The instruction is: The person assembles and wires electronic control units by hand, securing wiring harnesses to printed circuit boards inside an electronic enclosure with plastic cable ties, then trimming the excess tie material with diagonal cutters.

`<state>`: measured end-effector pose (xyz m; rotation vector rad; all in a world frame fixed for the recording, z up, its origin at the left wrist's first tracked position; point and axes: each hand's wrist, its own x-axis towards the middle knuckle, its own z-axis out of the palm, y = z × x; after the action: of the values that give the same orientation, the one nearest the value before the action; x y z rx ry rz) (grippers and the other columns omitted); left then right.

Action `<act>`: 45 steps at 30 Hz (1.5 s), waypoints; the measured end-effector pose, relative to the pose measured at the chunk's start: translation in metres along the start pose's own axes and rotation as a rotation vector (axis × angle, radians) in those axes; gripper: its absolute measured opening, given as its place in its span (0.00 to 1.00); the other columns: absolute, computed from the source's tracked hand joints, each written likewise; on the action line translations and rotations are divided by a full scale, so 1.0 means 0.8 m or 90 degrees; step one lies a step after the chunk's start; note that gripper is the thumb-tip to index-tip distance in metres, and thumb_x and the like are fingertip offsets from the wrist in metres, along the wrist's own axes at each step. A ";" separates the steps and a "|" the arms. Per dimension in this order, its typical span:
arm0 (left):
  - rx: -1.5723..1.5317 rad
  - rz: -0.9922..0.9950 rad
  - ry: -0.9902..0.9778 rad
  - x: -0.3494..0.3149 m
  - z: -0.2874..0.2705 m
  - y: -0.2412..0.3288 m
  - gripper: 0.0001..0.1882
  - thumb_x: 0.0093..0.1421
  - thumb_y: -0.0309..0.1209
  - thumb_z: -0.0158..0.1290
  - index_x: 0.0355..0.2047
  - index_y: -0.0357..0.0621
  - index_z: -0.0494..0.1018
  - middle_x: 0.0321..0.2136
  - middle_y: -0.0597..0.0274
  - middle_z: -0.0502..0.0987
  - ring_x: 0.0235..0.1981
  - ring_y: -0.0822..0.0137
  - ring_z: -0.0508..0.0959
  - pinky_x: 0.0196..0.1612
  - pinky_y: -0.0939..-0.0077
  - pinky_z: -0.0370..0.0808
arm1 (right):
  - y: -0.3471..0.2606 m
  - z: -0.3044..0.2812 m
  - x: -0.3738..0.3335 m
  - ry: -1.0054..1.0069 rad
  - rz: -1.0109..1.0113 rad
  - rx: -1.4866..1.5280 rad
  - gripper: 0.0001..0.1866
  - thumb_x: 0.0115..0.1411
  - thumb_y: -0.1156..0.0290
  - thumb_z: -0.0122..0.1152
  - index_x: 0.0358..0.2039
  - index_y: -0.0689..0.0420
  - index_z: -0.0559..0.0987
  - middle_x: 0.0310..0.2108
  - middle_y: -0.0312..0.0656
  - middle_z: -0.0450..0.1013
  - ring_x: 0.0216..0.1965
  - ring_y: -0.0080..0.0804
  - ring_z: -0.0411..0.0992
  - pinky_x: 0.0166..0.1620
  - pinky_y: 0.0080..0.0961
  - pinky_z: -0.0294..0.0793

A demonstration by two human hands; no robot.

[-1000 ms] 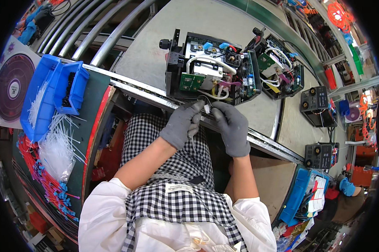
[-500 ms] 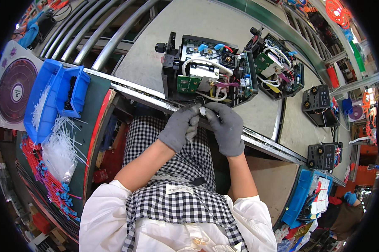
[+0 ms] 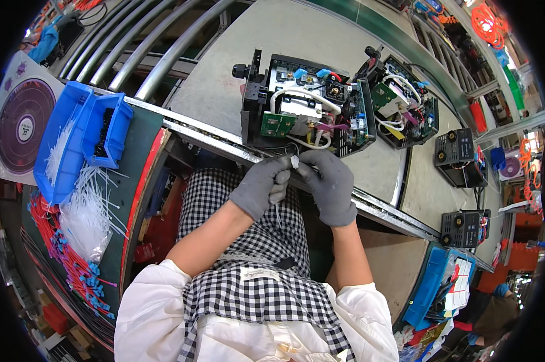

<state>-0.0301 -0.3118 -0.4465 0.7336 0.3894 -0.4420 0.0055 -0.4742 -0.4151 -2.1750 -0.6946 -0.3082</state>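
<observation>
Both my hands wear grey gloves and meet at the near metal edge of the bench. A small white connector sits between their fingertips. The fingers of my left hand are pinched on its left side, and a thin white strand hangs below them. My right hand pinches the connector from the right. Thin dark wires run from the connector area toward an opened black machine just beyond, which shows a green circuit board, thick white cables and a purple ribbon. The fingertips partly hide the connector.
A second opened machine stands to the right, with further black units beyond. At left, blue bins, white cable ties and red wires with blue ends lie on a green side table. A blue crate stands lower right.
The nearest machine sits slightly farther right in the picture, and my hands have shifted a little right with the connector. Both hands keep their pinch.
</observation>
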 end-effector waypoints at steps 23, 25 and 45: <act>-0.001 -0.017 0.006 -0.002 0.002 0.004 0.13 0.72 0.36 0.39 0.36 0.45 0.70 0.14 0.78 0.62 0.09 0.81 0.56 0.10 0.85 0.54 | -0.004 0.001 0.003 0.017 -0.058 -0.061 0.09 0.52 0.75 0.67 0.35 0.54 0.79 0.31 0.40 0.78 0.31 0.41 0.77 0.33 0.33 0.75; 0.001 -0.016 0.007 -0.003 0.002 0.004 0.13 0.72 0.36 0.39 0.36 0.45 0.70 0.14 0.78 0.62 0.09 0.81 0.56 0.10 0.85 0.54 | -0.002 0.000 0.004 0.010 -0.070 -0.061 0.09 0.52 0.75 0.67 0.35 0.53 0.79 0.31 0.40 0.78 0.32 0.40 0.77 0.33 0.33 0.75; 0.078 0.074 0.037 -0.008 0.005 -0.003 0.12 0.67 0.38 0.52 0.34 0.42 0.72 0.16 0.72 0.67 0.09 0.81 0.58 0.11 0.84 0.54 | -0.014 -0.001 -0.009 -0.010 -0.039 0.007 0.08 0.53 0.78 0.64 0.35 0.55 0.78 0.33 0.43 0.76 0.34 0.45 0.75 0.36 0.38 0.74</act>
<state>-0.0358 -0.3145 -0.4423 0.8854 0.3742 -0.3371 -0.0071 -0.4717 -0.4108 -2.1513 -0.7709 -0.3186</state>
